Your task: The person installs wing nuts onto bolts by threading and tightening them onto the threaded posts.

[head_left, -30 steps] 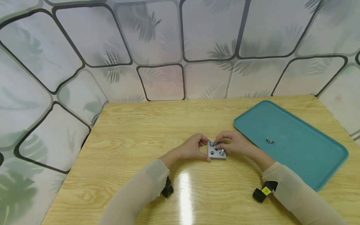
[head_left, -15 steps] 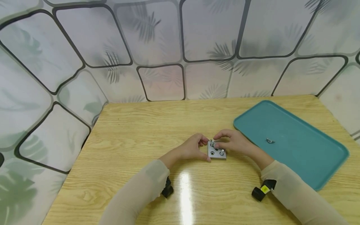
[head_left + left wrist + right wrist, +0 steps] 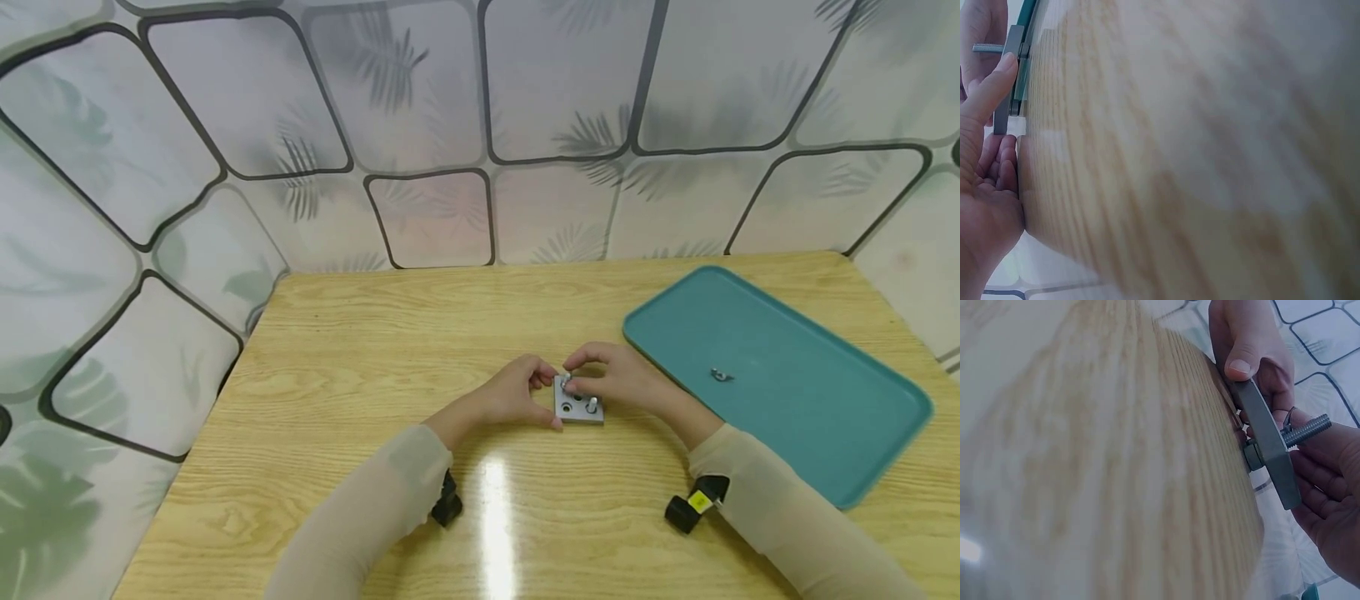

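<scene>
A small grey metal plate (image 3: 580,410) with holes lies at the middle of the table, raised on bolt heads, as the right wrist view shows. My left hand (image 3: 517,394) grips its left side, thumb at the front corner and fingers at the back corner. A threaded bolt (image 3: 592,405) stands up at the front right, bare of any nut. At the back-left bolt, my right hand (image 3: 626,379) pinches a wing nut (image 3: 1287,419) between thumb and forefinger. The fingers mostly cover this nut; one wing shows in the right wrist view.
A teal tray (image 3: 810,425) lies at the right of the wooden table (image 3: 390,333), close to my right forearm. One loose wing nut (image 3: 722,376) rests in it. A patterned cloth backdrop (image 3: 427,217) stands behind the table.
My right hand has shifted slightly left and its thumb has swung across the front of the back-left bolt, turning the wing nut. The left hand and plate have stayed put.
</scene>
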The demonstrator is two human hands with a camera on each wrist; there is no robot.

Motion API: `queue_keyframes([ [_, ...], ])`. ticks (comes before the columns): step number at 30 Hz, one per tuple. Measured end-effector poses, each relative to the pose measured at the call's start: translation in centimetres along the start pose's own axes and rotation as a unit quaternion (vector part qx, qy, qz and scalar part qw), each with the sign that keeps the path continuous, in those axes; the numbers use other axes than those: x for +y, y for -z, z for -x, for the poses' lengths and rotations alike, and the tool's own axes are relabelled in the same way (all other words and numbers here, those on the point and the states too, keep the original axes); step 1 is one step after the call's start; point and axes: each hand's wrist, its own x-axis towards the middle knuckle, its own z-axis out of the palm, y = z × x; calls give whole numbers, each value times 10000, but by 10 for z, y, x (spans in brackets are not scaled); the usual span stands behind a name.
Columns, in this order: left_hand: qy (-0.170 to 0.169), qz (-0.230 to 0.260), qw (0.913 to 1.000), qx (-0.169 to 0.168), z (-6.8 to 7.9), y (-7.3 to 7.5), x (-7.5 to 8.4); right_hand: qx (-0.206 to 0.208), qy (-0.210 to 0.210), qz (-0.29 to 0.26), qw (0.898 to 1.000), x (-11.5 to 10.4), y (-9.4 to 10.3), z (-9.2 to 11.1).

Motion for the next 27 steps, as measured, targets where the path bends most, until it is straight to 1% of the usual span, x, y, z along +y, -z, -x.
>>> queue_keyframes([
  [7, 23, -54, 10000, 6, 1, 0, -1, 36, 129, -63, 9999, 1, -1, 3],
  [12, -33, -92, 10000, -18, 1, 0, -2, 65, 416, -36, 9991, 2, 0, 7],
  [16, -49, -120, 9999, -33, 0, 1, -2, 47, 563, -6, 9984, 2, 1, 10],
  [23, -7, -77, 10000, -60, -1, 1, 0, 69, 674, 63, 9977, 3, 3, 11],
  [27, 38, -47, 10000, -50, -2, 1, 0, 61, 592, 110, 9982, 4, 6, 11],
])
